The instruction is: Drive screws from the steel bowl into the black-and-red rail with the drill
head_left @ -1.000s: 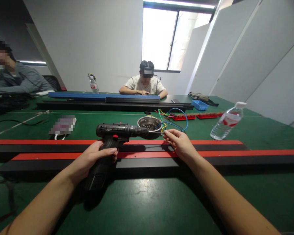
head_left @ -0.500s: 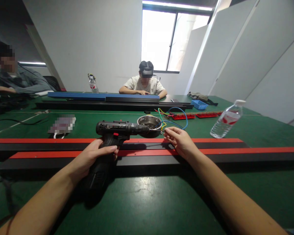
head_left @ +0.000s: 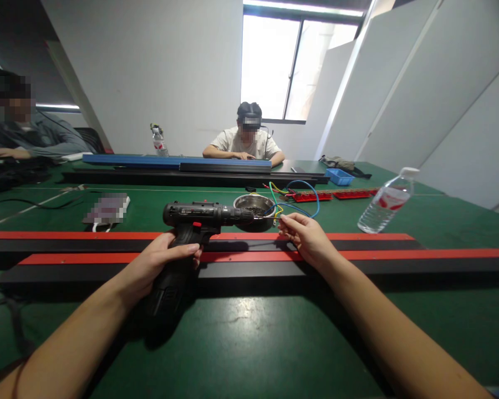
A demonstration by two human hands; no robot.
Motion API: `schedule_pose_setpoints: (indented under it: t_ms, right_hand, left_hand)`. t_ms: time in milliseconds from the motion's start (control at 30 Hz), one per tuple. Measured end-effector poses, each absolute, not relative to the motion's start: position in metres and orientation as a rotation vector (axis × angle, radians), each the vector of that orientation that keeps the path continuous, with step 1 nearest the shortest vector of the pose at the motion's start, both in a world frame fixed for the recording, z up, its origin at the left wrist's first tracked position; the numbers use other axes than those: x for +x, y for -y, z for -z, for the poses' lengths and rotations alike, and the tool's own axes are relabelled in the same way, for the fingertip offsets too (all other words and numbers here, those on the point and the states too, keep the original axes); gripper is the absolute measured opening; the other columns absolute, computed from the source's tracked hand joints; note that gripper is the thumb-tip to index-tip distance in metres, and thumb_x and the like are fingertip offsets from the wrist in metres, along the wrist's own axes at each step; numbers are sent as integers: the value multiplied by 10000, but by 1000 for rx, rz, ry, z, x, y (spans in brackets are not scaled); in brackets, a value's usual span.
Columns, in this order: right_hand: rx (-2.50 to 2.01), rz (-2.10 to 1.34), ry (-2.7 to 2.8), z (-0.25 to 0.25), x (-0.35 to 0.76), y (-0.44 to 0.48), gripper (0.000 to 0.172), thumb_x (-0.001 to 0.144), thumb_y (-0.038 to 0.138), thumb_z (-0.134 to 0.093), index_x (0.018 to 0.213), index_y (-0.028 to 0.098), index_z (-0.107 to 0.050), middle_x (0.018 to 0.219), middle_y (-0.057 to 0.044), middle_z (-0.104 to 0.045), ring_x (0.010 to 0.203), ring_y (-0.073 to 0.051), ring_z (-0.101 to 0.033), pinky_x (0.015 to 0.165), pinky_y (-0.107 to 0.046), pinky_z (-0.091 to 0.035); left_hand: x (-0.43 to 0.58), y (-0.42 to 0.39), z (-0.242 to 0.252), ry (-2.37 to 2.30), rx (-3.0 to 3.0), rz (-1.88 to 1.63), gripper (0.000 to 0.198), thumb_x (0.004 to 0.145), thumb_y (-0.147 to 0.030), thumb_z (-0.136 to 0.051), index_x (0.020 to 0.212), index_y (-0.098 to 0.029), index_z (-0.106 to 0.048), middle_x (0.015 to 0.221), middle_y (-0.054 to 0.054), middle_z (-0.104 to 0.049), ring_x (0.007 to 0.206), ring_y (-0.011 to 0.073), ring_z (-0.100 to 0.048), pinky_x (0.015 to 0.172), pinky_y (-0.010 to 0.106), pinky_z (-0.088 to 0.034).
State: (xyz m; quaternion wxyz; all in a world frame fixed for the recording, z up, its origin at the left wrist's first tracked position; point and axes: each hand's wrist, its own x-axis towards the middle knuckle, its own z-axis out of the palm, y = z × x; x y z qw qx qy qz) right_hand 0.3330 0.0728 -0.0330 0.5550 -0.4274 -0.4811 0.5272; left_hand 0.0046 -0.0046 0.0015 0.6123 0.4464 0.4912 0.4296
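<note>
My left hand (head_left: 158, 265) is wrapped round the grip of a black cordless screwdriver (head_left: 199, 217), held level with its bit pointing right. My right hand (head_left: 305, 238) is pinched at the tip of that bit, fingers pressed on something too small to name. Both hover over two long black rails with red strips (head_left: 357, 256) that run across the green table (head_left: 241, 338). Just behind the bit stands a steel bowl (head_left: 255, 205) of small dark parts, beside loose coloured wires (head_left: 293, 199).
A tilted water bottle (head_left: 385, 202) stands at the right. Red trays (head_left: 336, 195) and a blue bin (head_left: 338, 177) lie further back, behind them blue and black rails (head_left: 174, 163). One person sits opposite (head_left: 243, 144), another at far left (head_left: 20, 136). A white item (head_left: 106, 211) lies left.
The screwdriver and both hands have risen slightly and stayed together; my right fingers remain pinched at the bit's tip. The person at far left has leaned lower.
</note>
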Motion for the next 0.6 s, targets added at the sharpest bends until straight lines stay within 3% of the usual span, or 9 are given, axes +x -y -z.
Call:
schedule_pose_setpoints:
  t_ms: [600]
  right_hand:
    - [-992, -1264, 1118, 31, 331, -71, 492, 578, 569, -997, 732, 197, -713, 735, -14, -671, 649, -131, -598, 592, -257, -495]
  left_hand:
    - [4, 7, -3, -1126, 1022, -976, 302, 753, -294, -909, 898, -140, -694, 821, 40, -696, 716, 152, -673, 625, 227, -565]
